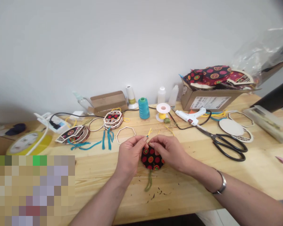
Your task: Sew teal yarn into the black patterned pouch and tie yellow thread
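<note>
A black patterned fabric disc [153, 159] with red and orange motifs lies between my two hands, a green cord loop [148, 183] hanging from its near edge. At its far edge a short yellow cord [150, 131] sticks up from the fingertips. My left hand [132, 152] is closed in a pinch on that cord, by a small blue bit. My right hand [171, 152] has its thumb and forefinger pressed together at the disc's upper edge, close to the left fingertips; what lies between them is too small to make out.
Black-handled scissors [226, 143] and a white glue gun [191, 116] lie right. Behind stand a teal thread cone [143, 108] and yellow spool [163, 112]. Stacked ornaments [113, 119] lie left; a cardboard box [207, 99] of fabric pieces stands back right.
</note>
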{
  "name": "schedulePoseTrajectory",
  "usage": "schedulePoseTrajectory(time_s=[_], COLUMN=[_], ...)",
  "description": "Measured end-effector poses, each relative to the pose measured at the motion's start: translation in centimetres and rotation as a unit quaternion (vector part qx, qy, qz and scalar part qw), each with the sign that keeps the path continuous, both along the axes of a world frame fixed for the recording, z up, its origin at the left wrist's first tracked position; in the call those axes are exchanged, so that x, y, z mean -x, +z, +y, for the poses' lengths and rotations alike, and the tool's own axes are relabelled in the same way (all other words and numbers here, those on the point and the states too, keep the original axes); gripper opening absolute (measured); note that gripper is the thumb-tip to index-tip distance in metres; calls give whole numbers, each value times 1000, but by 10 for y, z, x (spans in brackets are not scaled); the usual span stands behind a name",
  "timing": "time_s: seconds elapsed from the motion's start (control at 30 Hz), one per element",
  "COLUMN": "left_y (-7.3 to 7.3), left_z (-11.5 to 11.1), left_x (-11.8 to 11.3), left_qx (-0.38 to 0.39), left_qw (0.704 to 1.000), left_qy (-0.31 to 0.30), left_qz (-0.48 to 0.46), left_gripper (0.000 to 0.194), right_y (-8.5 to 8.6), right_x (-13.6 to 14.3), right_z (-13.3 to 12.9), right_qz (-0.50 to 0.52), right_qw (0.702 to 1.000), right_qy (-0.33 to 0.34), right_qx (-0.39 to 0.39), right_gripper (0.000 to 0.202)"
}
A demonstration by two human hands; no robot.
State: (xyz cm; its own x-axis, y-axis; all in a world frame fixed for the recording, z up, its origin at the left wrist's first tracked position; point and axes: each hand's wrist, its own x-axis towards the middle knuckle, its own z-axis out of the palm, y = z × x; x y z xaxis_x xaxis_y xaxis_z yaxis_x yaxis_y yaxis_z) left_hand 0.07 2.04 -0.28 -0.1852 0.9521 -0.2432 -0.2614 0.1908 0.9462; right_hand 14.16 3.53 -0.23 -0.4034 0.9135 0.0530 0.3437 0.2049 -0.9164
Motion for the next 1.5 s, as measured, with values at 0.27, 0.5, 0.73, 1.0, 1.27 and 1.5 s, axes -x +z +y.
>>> schedulePoseTrajectory(time_s=[0.27,0.5,0.73,1.0,1.27,1.5], left_y=[0,-2,2,1,-2,-3], left_z=[0,-1,-4,-8,-7,-5], left_x=[0,2,1,2,4,5], left_qx=[-14,-16,-51,-79,-53,-60], left_qw=[999,996,973,961,984,991], left_qy=[12,10,-25,-126,-128,-39], left_qz=[33,83,222,234,113,112], left_gripper=[11,12,11,12,12,15], right_y=[1,-5,5,8,4,-1], right_x=[-1,-6,-11,-23,-25,-17], right_z=[-7,-5,-7,12,31,25], right_qz=[-116,-220,-312,-192,21,62], right_qw=[984,918,797,878,986,996], right_qy=[28,36,48,47,33,53], right_qx=[-134,-329,-515,-436,-163,30], right_gripper=[23,19,19,23,13,20])
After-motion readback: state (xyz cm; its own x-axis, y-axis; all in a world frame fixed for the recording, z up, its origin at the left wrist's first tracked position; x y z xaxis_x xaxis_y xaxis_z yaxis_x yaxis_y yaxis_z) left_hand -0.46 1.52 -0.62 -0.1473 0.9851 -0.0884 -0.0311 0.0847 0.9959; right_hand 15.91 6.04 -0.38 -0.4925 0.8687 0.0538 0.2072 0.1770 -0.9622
